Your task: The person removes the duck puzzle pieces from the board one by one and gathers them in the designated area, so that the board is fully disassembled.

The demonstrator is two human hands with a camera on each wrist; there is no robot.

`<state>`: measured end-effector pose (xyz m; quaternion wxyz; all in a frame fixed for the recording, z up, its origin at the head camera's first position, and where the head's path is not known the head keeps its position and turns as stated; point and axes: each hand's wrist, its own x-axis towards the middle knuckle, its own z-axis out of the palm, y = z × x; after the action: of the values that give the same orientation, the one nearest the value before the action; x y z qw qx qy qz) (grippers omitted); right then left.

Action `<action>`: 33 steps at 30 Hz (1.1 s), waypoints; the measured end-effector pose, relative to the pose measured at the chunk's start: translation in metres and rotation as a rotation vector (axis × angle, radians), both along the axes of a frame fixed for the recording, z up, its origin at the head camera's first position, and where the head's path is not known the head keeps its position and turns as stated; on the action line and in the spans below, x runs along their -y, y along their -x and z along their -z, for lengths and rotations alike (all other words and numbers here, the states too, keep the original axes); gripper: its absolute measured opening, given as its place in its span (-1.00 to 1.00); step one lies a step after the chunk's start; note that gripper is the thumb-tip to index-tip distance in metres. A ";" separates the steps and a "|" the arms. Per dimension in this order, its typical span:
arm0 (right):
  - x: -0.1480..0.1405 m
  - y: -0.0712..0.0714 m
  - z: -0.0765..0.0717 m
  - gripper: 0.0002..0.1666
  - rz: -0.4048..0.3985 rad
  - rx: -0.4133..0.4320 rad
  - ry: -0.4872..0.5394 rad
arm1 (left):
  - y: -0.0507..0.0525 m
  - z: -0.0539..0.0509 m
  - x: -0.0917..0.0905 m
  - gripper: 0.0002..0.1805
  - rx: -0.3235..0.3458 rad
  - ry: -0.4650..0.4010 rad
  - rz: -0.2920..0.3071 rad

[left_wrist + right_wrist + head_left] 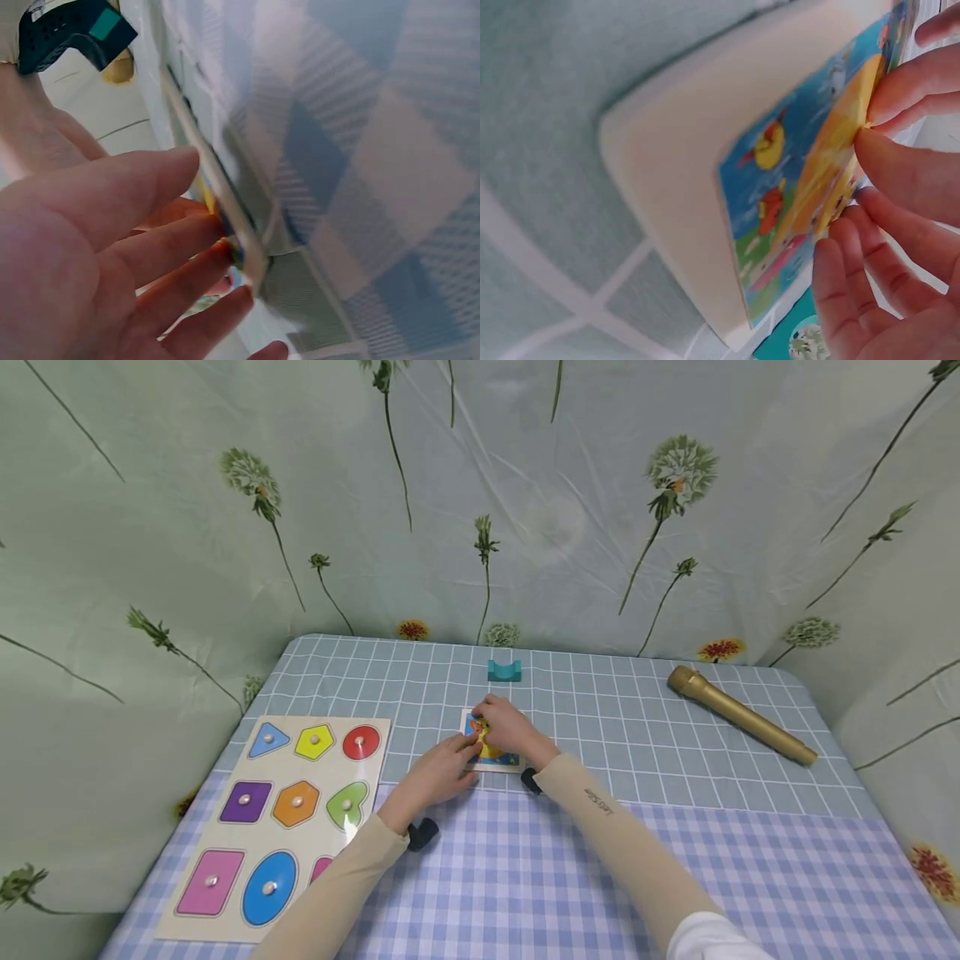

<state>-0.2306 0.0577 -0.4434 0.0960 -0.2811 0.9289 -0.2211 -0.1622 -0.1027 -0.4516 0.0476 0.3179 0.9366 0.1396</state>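
Picture puzzle (497, 767) lies on the desk (600, 727), toward two o'clock from the big shape board (281, 770), with the left hand (442, 770) loosely spread, touching it, and the right hand (512, 730) bent over it, maybe pinching, I can't tell.

- Inscription: I am wearing a beige right sleeve (630, 856) that is bearing small dark lettering (598, 802), which I am reading as "Let's Slim".
- Position: the lettering is standing on the upward-facing side of the sleeve, nearer its wrist end than the white cloth (708, 937) that is meeting its other end.
- Orientation: the words are running in a single line along the length of the sleeve, slanting between upper left and lower right in the head view.
- Legibility: the characters are appearing small and slightly soft, and the gap between the two words is barely showing.
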 end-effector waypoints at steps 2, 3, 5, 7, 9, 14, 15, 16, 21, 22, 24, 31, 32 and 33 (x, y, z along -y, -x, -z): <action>0.001 0.002 0.001 -0.53 0.005 0.019 0.028 | 0.000 -0.002 -0.001 -0.46 0.025 0.007 -0.007; 0.001 0.003 0.001 -0.53 0.010 0.035 0.049 | 0.001 -0.002 -0.001 -0.46 0.034 0.007 -0.009; 0.000 0.007 0.004 -0.53 0.023 0.076 0.099 | 0.002 -0.004 -0.002 -0.46 0.052 0.016 -0.013; -0.002 0.010 0.008 -0.53 0.034 0.112 0.140 | 0.003 -0.004 -0.003 -0.46 0.065 0.022 -0.014; -0.004 0.013 0.011 -0.52 0.039 0.140 0.173 | 0.005 -0.005 -0.005 -0.45 0.077 0.027 -0.015; -0.006 0.017 0.015 -0.48 0.042 0.172 0.237 | 0.006 -0.006 -0.006 -0.45 0.088 0.048 -0.018; -0.006 0.017 0.015 -0.50 0.046 0.175 0.250 | 0.007 -0.006 -0.006 -0.45 0.087 0.050 -0.018; -0.006 0.017 0.015 -0.51 0.053 0.178 0.259 | 0.007 -0.006 -0.006 -0.45 0.087 0.056 -0.016; -0.001 0.016 0.018 -0.66 0.103 0.141 0.233 | 0.008 -0.005 -0.006 -0.47 0.089 0.064 -0.013; 0.000 0.016 0.018 -0.68 0.113 0.131 0.224 | 0.008 -0.006 -0.006 -0.47 0.090 0.066 -0.011; 0.002 0.016 0.018 -0.68 0.126 0.113 0.212 | 0.008 -0.006 -0.005 -0.47 0.088 0.067 -0.008; 0.003 0.016 0.017 -0.80 0.196 0.107 0.343 | 0.007 -0.008 -0.004 -0.47 0.071 0.089 -0.010; 0.001 0.015 0.017 -0.83 0.214 0.115 0.383 | 0.007 -0.008 -0.004 -0.48 0.067 0.096 -0.010; -0.001 0.015 0.017 -0.85 0.230 0.127 0.422 | 0.007 -0.008 -0.004 -0.48 0.064 0.103 -0.010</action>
<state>-0.2455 0.0585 -0.4601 0.0676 -0.1726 0.8801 -0.4371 -0.1689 -0.0987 -0.4437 0.0933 0.3059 0.9420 0.1017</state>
